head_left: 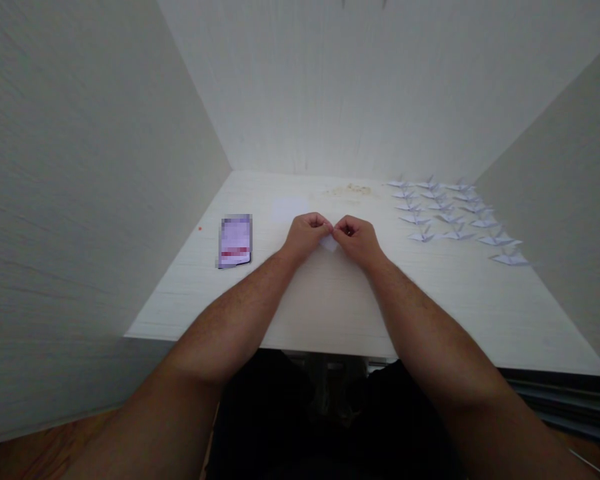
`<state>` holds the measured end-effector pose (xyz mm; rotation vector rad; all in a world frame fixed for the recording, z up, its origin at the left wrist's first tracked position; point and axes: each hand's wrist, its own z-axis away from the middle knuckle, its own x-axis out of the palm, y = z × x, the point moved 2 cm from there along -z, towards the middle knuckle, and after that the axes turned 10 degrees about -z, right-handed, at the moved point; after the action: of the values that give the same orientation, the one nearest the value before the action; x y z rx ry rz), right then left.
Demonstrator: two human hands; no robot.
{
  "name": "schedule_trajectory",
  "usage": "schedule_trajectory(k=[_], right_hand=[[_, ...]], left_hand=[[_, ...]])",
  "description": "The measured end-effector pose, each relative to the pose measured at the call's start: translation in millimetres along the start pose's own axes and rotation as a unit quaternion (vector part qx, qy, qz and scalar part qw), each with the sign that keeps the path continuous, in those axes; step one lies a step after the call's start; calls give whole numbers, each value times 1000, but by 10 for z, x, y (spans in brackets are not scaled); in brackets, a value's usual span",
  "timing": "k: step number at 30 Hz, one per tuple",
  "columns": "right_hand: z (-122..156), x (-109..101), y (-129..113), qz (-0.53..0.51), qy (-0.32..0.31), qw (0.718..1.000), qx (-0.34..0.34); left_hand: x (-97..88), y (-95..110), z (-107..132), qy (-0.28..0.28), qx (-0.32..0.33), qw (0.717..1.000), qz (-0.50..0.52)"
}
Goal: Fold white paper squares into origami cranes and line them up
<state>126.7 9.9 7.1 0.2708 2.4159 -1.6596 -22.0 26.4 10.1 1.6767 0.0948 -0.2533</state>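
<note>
Between my hands is a small piece of white paper [329, 244], its lower part showing below my fingertips. My left hand [309, 232] pinches it from the left, thumb and forefinger pressed together. From the right, my right hand [354, 236] pinches it too, and the fingertips of both hands meet. The folds of the paper are mostly hidden by my fingers. Behind my left hand, a flat white sheet of paper [289, 207] lies on the table.
Several folded white paper cranes [449, 217] stand in rows at the right. A phone [235, 240] with a blurred screen lies left of my hands. Walls enclose the white table [330, 313] at the back and both sides. Yellowish marks [357, 191] show near the back wall.
</note>
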Motion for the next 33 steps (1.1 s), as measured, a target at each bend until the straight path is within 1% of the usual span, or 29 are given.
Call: schedule_trajectory(k=[4, 7, 15, 21, 25, 27, 33], right_hand=[[-1, -9, -8, 16, -3, 1000, 8], [-1, -13, -27, 22, 4, 1000, 9], [-22, -57, -52, 29, 28, 999, 31], [-35, -94, 6, 2, 45, 998, 45], [-38, -73, 40, -58, 27, 997, 50], [-41, -71, 45, -71, 30, 996, 46], [-31, -63, 54, -47, 34, 997, 41]], left_hand=[[13, 12, 12, 1, -9, 1000, -9], [26, -14, 11, 16, -16, 1000, -1], [20, -73, -14, 39, -1, 999, 11], [-9, -125, -50, 62, -19, 997, 40], [-34, -152, -71, 60, -16, 997, 52], [-31, -154, -72, 50, -17, 997, 51], [0, -127, -57, 13, 8, 999, 40]])
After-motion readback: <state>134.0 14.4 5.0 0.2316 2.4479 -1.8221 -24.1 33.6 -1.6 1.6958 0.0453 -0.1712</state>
